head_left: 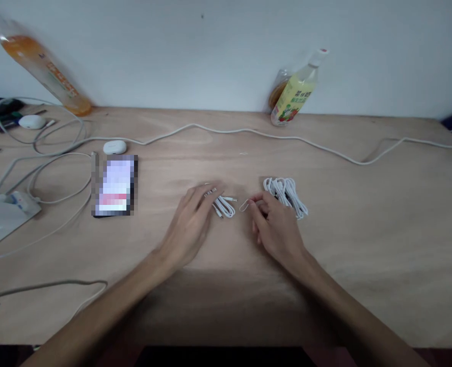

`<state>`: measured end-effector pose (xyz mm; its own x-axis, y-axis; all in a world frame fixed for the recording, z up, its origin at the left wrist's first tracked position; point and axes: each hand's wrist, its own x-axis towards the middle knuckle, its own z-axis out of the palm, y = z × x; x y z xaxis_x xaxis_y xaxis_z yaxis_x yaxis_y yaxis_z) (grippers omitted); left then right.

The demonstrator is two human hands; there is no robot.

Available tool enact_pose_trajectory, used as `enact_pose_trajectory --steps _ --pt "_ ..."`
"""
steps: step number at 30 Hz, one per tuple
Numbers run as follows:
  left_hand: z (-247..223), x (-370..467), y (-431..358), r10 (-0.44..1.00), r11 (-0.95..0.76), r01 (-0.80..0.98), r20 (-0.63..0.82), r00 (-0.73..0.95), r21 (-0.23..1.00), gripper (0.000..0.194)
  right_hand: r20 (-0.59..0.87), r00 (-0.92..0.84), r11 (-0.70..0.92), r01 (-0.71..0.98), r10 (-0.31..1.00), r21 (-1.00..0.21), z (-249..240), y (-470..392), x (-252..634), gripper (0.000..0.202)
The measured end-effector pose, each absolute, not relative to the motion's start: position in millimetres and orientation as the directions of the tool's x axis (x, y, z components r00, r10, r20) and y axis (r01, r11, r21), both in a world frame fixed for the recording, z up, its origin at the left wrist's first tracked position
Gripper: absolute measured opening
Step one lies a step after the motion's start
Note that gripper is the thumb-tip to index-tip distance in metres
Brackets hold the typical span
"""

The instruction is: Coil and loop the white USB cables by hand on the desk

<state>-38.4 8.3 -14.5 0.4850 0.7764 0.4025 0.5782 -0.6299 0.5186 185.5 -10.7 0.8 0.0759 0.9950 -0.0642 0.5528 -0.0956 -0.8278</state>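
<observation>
A coiled white cable (224, 207) lies on the wooden table (226, 250), its far part covered by my left hand (191, 211), whose fingers are closed on it. Its two plug ends stick out to the right. My right hand (273, 219) pinches a thin white twist tie (244, 205) between thumb and forefinger, just right of the coil and not touching it. Behind the right hand rests a bundle of white cables (287, 193), partly hidden by the fingers. Another small tie (243, 153) lies farther back.
A phone (114, 186), a white earbud case (114, 147), a power strip (23, 203) and loose cables are at the left. An orange bottle (44, 74) and a yellow bottle (296, 94) stand by the wall. A long white cable (248, 131) crosses the back.
</observation>
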Motion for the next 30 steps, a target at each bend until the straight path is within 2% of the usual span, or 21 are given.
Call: enact_pose_trajectory --steps 1,3,7,11,15,18,23,25,30 --pt "-17 -39 9 0.755 -0.654 0.576 0.381 0.534 0.489 0.057 -0.058 0.078 -0.092 0.560 0.995 -0.823 0 -11 185 0.016" --pt "-19 -39 10 0.738 -0.673 0.586 0.354 0.575 0.452 0.055 -0.032 0.092 -0.079 0.567 0.995 -0.820 -3 -11 184 0.016" --pt "-11 -37 7 0.787 -0.617 0.668 0.335 0.519 0.415 0.032 0.005 0.117 -0.065 0.584 0.993 -0.809 -7 -10 182 0.015" --pt "-2 -36 4 0.849 -0.527 0.694 0.259 0.461 0.491 0.024 -0.016 0.128 -0.089 0.590 0.992 -0.802 -9 -9 181 0.016" --pt "-2 -33 3 0.886 -0.455 0.653 0.234 0.401 0.605 0.024 -0.019 0.130 -0.093 0.589 0.991 -0.803 -9 -8 179 0.017" --pt "-5 -31 2 0.889 -0.448 0.631 0.242 0.389 0.633 0.030 -0.019 0.132 -0.092 0.575 0.991 -0.813 -9 -7 179 0.018" --pt "-8 -28 -5 0.857 -0.512 0.656 0.289 0.426 0.555 0.054 -0.016 0.130 -0.090 0.586 0.991 -0.805 -9 -6 179 0.019" --pt "-9 -27 -7 0.838 -0.545 0.663 0.316 0.444 0.513 0.049 -0.006 0.124 -0.081 0.608 0.992 -0.789 -9 -6 179 0.020" --pt "-10 -27 -7 0.795 -0.603 0.672 0.388 0.466 0.429 0.020 -0.016 0.133 -0.095 0.619 0.991 -0.779 -9 -6 179 0.021"
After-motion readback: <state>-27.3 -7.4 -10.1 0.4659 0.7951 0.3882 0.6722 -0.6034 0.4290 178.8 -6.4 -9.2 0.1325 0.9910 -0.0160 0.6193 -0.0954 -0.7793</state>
